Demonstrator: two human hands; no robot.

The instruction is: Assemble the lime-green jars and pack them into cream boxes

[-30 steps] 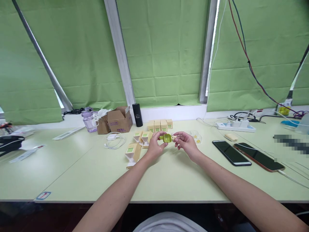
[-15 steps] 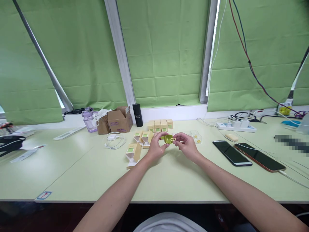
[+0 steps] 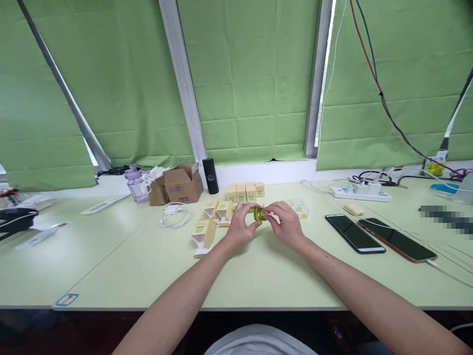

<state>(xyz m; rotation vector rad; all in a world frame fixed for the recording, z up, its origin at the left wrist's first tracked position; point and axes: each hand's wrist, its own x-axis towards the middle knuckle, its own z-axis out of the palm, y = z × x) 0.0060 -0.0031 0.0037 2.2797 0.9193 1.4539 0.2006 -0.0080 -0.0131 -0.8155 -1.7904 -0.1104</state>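
The right hand [image 3: 285, 224] has edged left, pinching a pale piece [image 3: 264, 213] at the cup [image 3: 259, 215], which the left hand [image 3: 239, 227], partly curled, grips above the desk [image 3: 258, 276], likely light, stiff and best held by its sides.

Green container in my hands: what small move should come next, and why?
Perhaps nudge the pale piece gently into the green container with your right hand: that hand pinches it right at the container, which your left hand grips. Whether it is seated is too small to tell.
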